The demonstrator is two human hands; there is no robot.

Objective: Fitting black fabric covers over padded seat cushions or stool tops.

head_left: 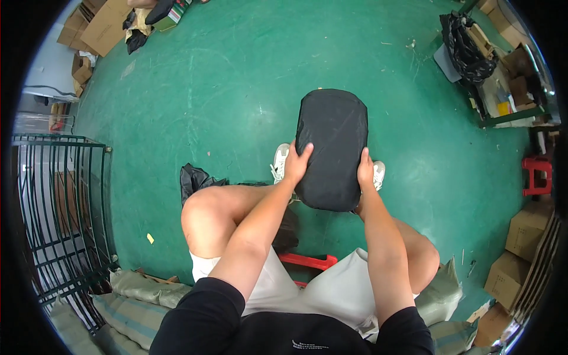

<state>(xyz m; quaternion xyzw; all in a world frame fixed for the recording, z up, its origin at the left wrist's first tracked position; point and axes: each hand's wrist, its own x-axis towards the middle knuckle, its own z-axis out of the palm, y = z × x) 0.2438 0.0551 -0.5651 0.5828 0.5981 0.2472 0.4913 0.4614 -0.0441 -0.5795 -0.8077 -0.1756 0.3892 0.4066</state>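
A black, rounded rectangular bundle (332, 148), smooth like fabric or plastic, is held out in front of me above the floor between my feet. My left hand (298, 163) grips its left side, thumb lying on the upper face and fingers hidden underneath. On the opposite side my right hand (366, 171) clasps the lower right edge, its fingers also mostly out of sight. What the bundle contains cannot be seen. By my left knee, a crumpled black plastic bag (198, 180) rests on the floor.
Part of a red plastic stool (307, 260) shows between my legs. Green metal racking (65, 219) stands at left, stuffed sacks (139, 307) lie behind me. Cardboard boxes (523, 236) and another red stool (536, 176) are at right. A bag-lined bin (467, 53) stands far right.
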